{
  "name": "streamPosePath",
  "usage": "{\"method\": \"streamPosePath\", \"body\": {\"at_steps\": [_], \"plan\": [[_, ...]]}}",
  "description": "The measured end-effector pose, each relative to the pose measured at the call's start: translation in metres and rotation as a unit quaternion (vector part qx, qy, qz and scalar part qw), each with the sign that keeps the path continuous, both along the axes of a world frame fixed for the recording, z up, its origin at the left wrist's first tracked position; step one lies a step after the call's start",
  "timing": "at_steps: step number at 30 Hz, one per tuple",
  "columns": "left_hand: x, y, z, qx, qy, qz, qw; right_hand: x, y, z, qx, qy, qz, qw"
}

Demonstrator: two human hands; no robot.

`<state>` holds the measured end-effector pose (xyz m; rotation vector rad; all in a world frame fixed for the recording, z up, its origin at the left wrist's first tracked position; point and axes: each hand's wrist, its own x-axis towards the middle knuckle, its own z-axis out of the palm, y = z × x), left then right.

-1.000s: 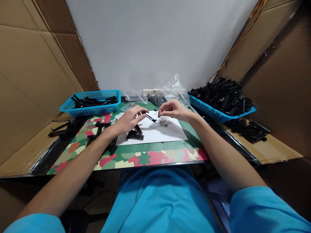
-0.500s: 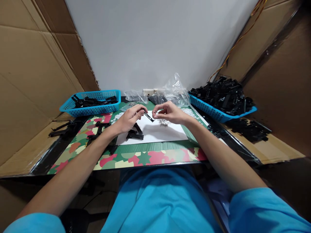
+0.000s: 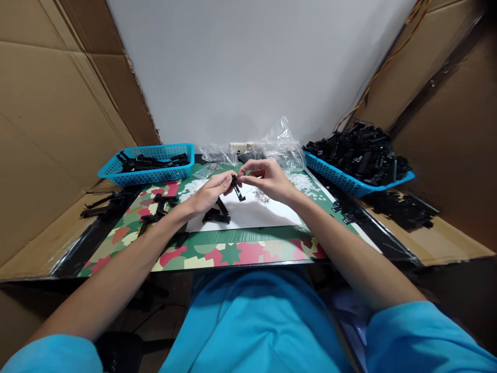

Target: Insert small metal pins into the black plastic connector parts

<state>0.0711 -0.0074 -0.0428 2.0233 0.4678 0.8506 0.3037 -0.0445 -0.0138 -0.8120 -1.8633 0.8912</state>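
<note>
Black part gripped at its far end in the left hand
The left hand [image 3: 212, 194] pinches the slim black part [image 3: 238, 191], whose free end slants near and right over the white sheet [image 3: 252, 220]. The right hand [image 3: 267, 180] brings its fingertips beside the gripped end; whether they hold anything, I cannot tell. Small metal pieces [image 3: 261, 196] lie to the right.

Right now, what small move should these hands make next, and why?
Perhaps the right hand should press gently at the upper end of the black part: the left hand holds it, and the right is close beside that end, contact unclear.
</note>
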Motion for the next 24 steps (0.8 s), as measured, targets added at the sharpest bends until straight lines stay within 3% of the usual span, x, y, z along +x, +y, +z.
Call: {"method": "streamPosePath", "body": {"at_steps": [6, 10, 17, 24], "plan": [[0.009, -0.008, -0.006, -0.129, -0.055, 0.017, 0.990, -0.008, -0.002, -0.003, 0.040, 0.005, -0.026, 0.999], [0.012, -0.006, -0.011, -0.168, -0.087, 0.031, 0.981, -0.013, -0.002, -0.005, 0.077, -0.002, -0.058, 0.995], [0.015, -0.009, -0.010, -0.168, -0.102, 0.056, 0.979, -0.018, -0.002, -0.004, 0.136, -0.028, -0.108, 0.984], [0.015, -0.001, -0.018, -0.100, -0.103, 0.047, 0.989, -0.021, 0.002, -0.012, 0.204, -0.072, -0.146, 0.965]]}}
